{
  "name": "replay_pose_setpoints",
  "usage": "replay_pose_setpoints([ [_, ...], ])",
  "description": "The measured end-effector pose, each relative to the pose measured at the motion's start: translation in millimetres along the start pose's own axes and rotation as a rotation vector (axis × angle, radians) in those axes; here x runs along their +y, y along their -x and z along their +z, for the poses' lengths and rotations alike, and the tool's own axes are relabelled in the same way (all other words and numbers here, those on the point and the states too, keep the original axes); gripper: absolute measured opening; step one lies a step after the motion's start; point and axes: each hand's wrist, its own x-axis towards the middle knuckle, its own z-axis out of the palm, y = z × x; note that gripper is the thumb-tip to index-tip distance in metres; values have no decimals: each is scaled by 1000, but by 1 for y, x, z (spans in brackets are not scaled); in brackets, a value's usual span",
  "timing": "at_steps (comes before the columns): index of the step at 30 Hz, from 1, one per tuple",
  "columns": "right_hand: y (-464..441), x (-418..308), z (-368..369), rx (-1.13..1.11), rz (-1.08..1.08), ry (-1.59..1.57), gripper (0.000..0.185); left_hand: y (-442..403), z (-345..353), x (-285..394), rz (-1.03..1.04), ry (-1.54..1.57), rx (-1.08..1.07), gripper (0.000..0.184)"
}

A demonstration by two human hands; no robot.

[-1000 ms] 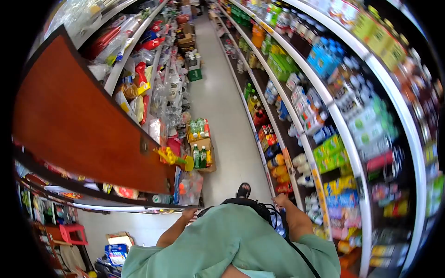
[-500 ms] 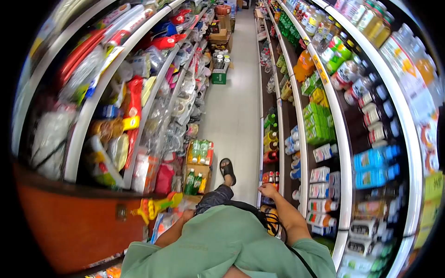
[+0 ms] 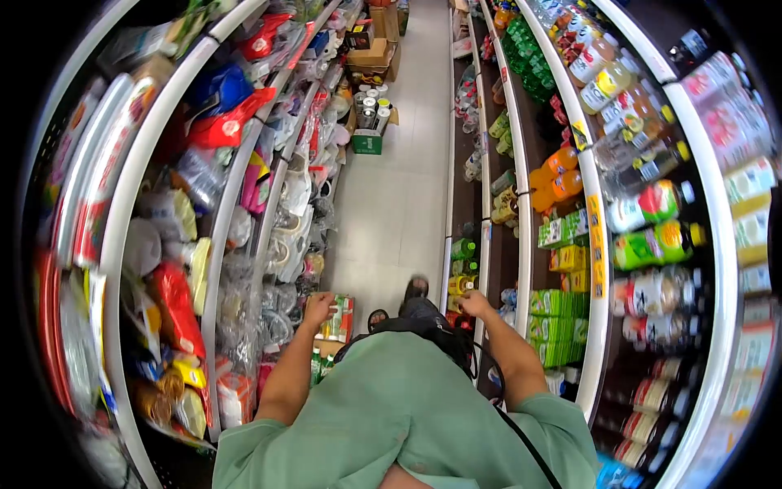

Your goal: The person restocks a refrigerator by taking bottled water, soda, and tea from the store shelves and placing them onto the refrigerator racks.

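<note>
My left hand [image 3: 320,308] hangs above a box of bottles [image 3: 336,319] on the floor, with its fingers curled and nothing visible in them. At the right, my right hand [image 3: 473,304] is beside the lower drink shelves, its fingers curled too, and no object shows in it. Both hands are apart from the goods, as far as I can tell. A black strap [image 3: 521,441] runs down over the green shirt [image 3: 391,399]. Sandalled feet [image 3: 416,288] show on the aisle floor.
Shelves of packaged goods [image 3: 175,306] line the left. Drink shelves [image 3: 599,269] line the right, with green cartons [image 3: 556,328] and orange bottles [image 3: 557,181]. Pale floor [image 3: 391,187] runs between them. Farther up on the left stand a green box [image 3: 366,142] and brown cartons [image 3: 371,53].
The view has moved forward along the aisle, and the brown panel has left the picture. My left hand has come up into clear view. The feet have changed position.
</note>
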Motion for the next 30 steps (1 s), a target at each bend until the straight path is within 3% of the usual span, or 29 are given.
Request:
replay_pose_setpoints([
  [2,-44,-30,-27,9,10,23,37,-26,11,35,34,8,27,37],
  [4,-96,-48,-53,58,-134,-12,39,-54,22,60,-13,57,5,37],
  [9,-217,-94,-117,-22,-65,-63,39,-103,23,76,-175,143,74,34],
  [12,-272,-129,-159,-36,67,-105,42,-134,14,101,175,-523,112,29],
  [14,-301,-145,-182,-35,10,-143,44,-144,11,118,394,-962,118,27],
  [15,-311,-150,-190,10,-71,-154,32,-147,12,128,437,-1076,98,27],
  [16,-315,-153,-192,2,-50,-160,32,-149,13,138,485,-1189,82,27],
  [18,-343,-164,-203,56,-81,-268,31,-173,33,211,-322,85,99,22],
  [19,-354,-164,-203,64,-81,-305,32,-203,20,216,-315,149,-53,18],
  [20,-357,-167,-209,73,-65,-319,32,-219,26,240,-322,130,-63,18],
  [22,-358,-171,-218,41,33,-372,32,-253,44,302,-362,-49,150,15],
  [23,-369,-157,-210,120,15,-363,32,-287,25,320,-376,-4,-150,16],
  [26,-376,-121,-193,227,143,-559,29,-379,28,391,-408,-251,-196,20],
  [28,-384,-62,-151,326,329,-761,22,-442,37,447,-233,-486,-294,25],
  [30,-321,-139,-178,481,586,-950,19,-529,28,487,-38,-708,-474,28],
])
